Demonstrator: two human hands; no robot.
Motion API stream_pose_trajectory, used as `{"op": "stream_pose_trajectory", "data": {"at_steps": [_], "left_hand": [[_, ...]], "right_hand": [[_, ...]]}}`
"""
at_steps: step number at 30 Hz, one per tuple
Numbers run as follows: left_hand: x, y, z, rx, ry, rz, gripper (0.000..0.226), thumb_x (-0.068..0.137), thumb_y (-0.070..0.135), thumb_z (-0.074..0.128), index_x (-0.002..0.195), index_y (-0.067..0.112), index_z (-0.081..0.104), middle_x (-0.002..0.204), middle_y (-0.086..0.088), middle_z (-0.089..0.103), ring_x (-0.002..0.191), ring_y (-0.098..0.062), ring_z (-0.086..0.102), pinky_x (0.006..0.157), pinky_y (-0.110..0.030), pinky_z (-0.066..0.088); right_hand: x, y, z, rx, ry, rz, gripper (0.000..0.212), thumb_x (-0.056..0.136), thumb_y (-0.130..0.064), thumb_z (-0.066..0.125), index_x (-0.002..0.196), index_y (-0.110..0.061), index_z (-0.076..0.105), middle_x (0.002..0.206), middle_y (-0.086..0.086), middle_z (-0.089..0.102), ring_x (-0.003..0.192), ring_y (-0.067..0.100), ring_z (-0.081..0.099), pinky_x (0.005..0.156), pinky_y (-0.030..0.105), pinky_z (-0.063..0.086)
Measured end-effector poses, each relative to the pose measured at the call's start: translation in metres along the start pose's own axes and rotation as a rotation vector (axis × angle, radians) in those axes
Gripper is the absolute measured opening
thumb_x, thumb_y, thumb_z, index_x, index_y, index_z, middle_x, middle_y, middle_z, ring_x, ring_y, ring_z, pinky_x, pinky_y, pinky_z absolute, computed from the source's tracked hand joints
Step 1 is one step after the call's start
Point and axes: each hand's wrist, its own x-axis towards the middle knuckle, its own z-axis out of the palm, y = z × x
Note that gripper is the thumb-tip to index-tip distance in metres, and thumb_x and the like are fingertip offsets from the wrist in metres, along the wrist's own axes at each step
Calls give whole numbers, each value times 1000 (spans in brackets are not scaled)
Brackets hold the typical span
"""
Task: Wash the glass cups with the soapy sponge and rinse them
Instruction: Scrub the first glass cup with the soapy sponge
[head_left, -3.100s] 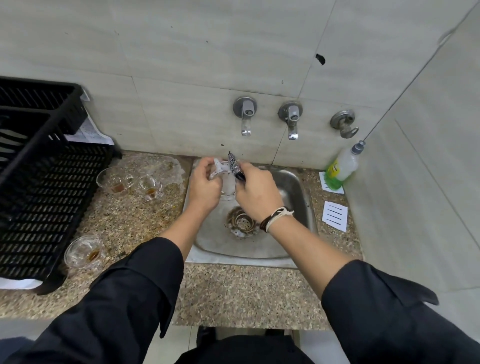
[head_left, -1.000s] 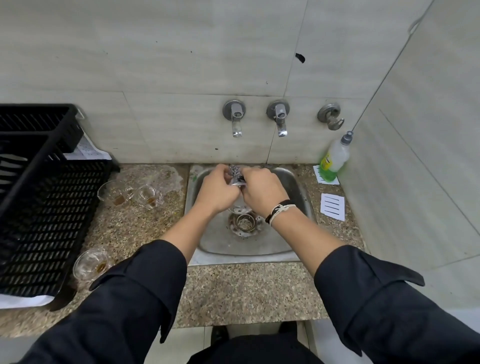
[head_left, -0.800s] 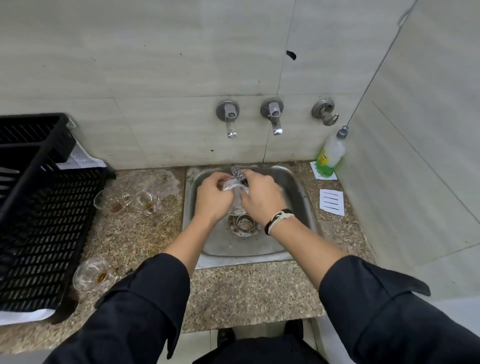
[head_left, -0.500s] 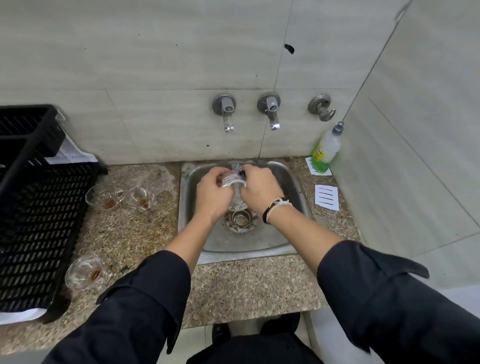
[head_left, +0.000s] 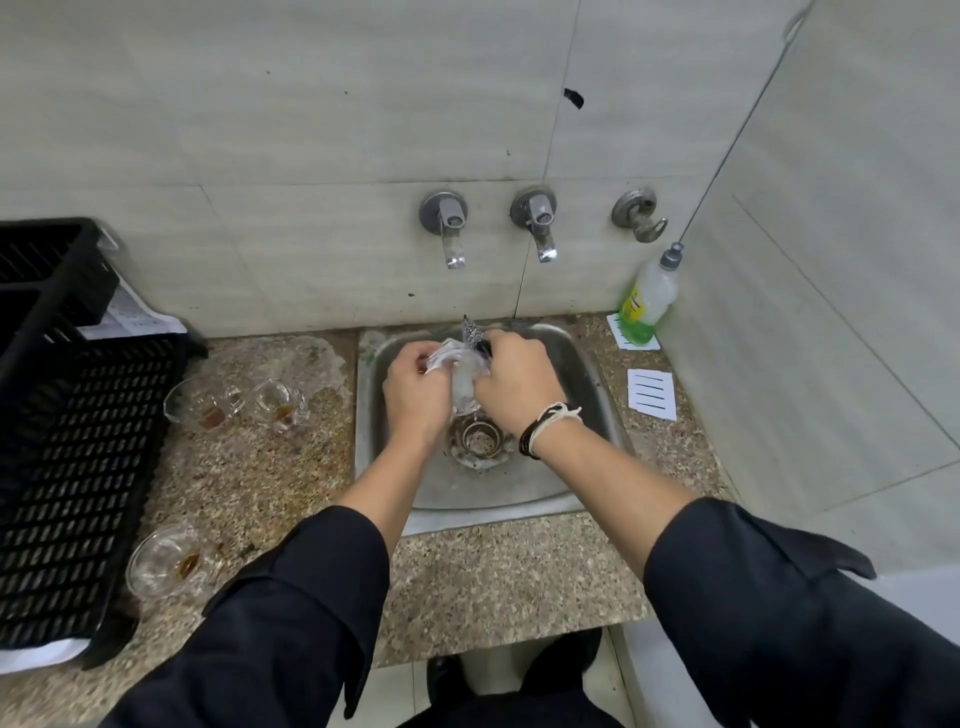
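Over the steel sink (head_left: 587, 384) my left hand (head_left: 415, 389) grips a clear glass cup (head_left: 462, 379), mostly hidden between both hands. My right hand (head_left: 514, 384) grips a dark scrubbing sponge (head_left: 474, 332) whose speckled tip sticks up above the cup. Both hands press together just above the drain (head_left: 475, 441). Three more glass cups with brown dregs stand on the left counter: two side by side (head_left: 205, 402) (head_left: 278, 402) and one nearer the front (head_left: 166, 561).
Two wall taps (head_left: 449, 228) (head_left: 537, 221) hang above the sink; a third fitting (head_left: 641, 215) sits to the right. A green dish-soap bottle (head_left: 649, 301) stands in the right corner. A black plastic crate (head_left: 67, 452) fills the left counter. Paper cards (head_left: 652, 395) lie right of the sink.
The hands stay together over the sink, working the sponge on the cup; they have dropped slightly toward the drain since three seconds ago. The view has shifted a little.
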Motion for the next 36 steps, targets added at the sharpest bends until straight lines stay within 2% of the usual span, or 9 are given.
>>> {"op": "stream_pose_trajectory", "data": {"at_steps": [3,7,11,15,19,22,28,32,36], "left_hand": [[-5,6,5,6,-27,12,33,78,24,61,109,24,71,97,10,72,88,-10,66,69,-28,51],[2,-3,-2,-107,75,-81,20,83,21,61,99,25,70,92,9,72,87,-14,67,73,-33,53],[-5,3,3,-144,60,-91,30,74,23,58,101,23,72,92,8,73,85,-15,68,68,-30,50],[1,-2,2,-303,80,-148,27,75,18,62,98,22,76,94,2,76,91,-22,71,77,-37,56],[-4,11,9,-318,98,-123,30,76,13,60,103,18,73,102,-5,74,87,-17,67,71,-29,51],[5,11,3,-436,190,-156,29,75,16,57,100,18,72,101,-6,73,90,-21,68,77,-35,54],[-1,15,5,-450,140,-144,37,72,8,53,102,18,73,103,-5,74,97,-24,70,82,-40,57],[2,11,3,-586,263,-277,37,69,8,50,95,27,70,103,-8,73,97,-29,70,85,-48,58],[-9,12,5,-329,60,-227,32,80,15,55,105,27,71,99,2,75,92,-18,71,85,-45,60]], "right_hand": [[5,-1,-3,19,18,26,20,84,-7,59,102,-4,69,98,17,72,95,37,66,79,39,55],[-3,-6,1,27,23,5,12,84,-3,54,91,-4,63,90,17,69,85,37,63,65,35,48],[6,-8,2,38,48,16,13,83,-5,55,91,-4,65,92,17,70,92,38,63,68,33,45],[1,-9,4,48,62,9,12,84,-4,55,92,-4,64,94,16,70,91,36,62,68,34,46],[14,-8,4,91,56,102,11,87,-12,58,91,-2,63,95,17,70,87,34,62,66,29,41],[8,-15,9,124,98,88,17,87,-13,58,97,-3,66,97,16,70,91,34,64,71,32,49],[16,-23,12,143,91,114,17,87,-12,57,97,-2,68,97,18,71,96,37,65,68,28,40],[6,-29,16,127,66,98,16,85,-9,58,95,1,64,102,22,69,96,37,61,66,26,35],[23,-23,13,29,78,104,15,84,-9,58,95,-2,65,99,22,70,97,42,63,72,35,48]]}}
